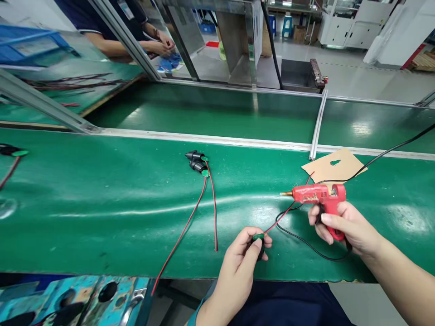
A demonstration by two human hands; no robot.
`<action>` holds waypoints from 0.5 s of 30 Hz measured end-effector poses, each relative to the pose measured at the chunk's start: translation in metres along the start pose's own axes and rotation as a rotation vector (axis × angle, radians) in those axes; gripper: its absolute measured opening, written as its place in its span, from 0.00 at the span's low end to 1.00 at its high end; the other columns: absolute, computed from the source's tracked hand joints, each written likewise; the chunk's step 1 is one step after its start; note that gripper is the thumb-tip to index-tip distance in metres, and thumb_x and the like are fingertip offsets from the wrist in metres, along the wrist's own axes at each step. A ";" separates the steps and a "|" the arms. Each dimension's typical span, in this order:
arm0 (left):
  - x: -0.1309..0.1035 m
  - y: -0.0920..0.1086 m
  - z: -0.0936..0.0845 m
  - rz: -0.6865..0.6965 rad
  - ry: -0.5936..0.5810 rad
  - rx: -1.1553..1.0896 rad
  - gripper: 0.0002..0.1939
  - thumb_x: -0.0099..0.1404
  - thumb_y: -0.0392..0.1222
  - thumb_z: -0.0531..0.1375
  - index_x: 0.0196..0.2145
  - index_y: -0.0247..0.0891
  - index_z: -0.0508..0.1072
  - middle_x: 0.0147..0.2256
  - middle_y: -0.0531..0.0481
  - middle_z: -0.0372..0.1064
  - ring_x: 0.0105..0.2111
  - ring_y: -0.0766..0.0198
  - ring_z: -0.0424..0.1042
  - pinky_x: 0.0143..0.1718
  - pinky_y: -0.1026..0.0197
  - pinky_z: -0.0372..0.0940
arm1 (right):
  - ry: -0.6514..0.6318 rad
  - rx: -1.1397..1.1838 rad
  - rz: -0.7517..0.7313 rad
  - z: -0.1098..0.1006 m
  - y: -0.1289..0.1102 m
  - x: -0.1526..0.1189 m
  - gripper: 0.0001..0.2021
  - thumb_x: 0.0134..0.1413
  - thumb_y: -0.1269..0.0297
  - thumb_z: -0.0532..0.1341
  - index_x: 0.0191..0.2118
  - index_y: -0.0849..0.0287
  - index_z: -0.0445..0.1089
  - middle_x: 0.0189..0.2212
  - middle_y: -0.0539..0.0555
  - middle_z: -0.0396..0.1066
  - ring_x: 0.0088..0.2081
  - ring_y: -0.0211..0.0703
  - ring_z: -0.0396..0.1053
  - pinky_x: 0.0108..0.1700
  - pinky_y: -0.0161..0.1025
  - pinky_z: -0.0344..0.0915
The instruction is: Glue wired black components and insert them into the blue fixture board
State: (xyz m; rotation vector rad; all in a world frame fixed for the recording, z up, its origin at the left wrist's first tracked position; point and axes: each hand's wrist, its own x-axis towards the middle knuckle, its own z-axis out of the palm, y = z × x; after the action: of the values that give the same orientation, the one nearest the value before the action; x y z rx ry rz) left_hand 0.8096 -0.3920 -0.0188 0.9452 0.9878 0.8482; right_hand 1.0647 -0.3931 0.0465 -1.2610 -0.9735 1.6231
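My right hand (340,224) is wrapped round the handle of a red hot glue gun (314,194), its brass nozzle pointing left above the green bench. A black cord loops from the gun's grip over the bench. Between the thumb and fingers of my left hand (243,258) is a black plug-like part with a green disc (258,236) on top. A red wire (280,222) runs from that disc up behind the gun. To the left, two similar black parts (196,161) with green discs lie together, each trailing a red wire.
A piece of brown cardboard (335,165) with a hole lies behind the gun. Metal framing (204,136) runs along the bench's far side. At far left lies another black part (10,150); below, a worn blue case (91,299). Across the frame, a co-worker's hands (161,44) handle blue pieces.
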 end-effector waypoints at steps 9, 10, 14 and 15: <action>-0.013 0.001 -0.055 0.097 0.518 -0.147 0.12 0.58 0.49 0.70 0.35 0.41 0.76 0.33 0.49 0.78 0.33 0.58 0.76 0.29 0.62 0.72 | 0.186 0.145 0.055 -0.027 -0.012 0.049 0.17 0.52 0.52 0.72 0.37 0.62 0.74 0.32 0.56 0.78 0.17 0.31 0.63 0.18 0.31 0.60; -0.013 0.003 -0.060 0.115 0.586 -0.216 0.13 0.55 0.49 0.71 0.34 0.41 0.76 0.32 0.50 0.78 0.33 0.57 0.76 0.28 0.63 0.73 | 0.197 0.159 0.048 -0.030 -0.008 0.049 0.18 0.52 0.51 0.72 0.37 0.61 0.73 0.33 0.56 0.78 0.18 0.32 0.64 0.19 0.32 0.61; -0.010 0.008 -0.064 0.072 0.644 -0.323 0.19 0.49 0.52 0.75 0.32 0.41 0.75 0.30 0.50 0.78 0.34 0.56 0.76 0.28 0.64 0.74 | 0.299 0.220 0.014 -0.046 0.007 0.033 0.21 0.50 0.46 0.71 0.36 0.61 0.74 0.31 0.53 0.74 0.24 0.34 0.67 0.26 0.33 0.67; -0.009 0.008 -0.061 0.047 0.625 -0.328 0.20 0.47 0.53 0.75 0.32 0.42 0.75 0.31 0.50 0.78 0.35 0.56 0.76 0.29 0.64 0.74 | 0.343 0.227 -0.001 -0.050 0.010 0.025 0.21 0.50 0.45 0.71 0.36 0.61 0.74 0.30 0.52 0.73 0.25 0.35 0.67 0.26 0.33 0.66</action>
State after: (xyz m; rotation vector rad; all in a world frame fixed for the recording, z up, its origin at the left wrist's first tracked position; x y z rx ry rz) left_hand 0.7485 -0.3823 -0.0237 0.4207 1.3033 1.3416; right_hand 1.1086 -0.3689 0.0192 -1.3223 -0.5624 1.4104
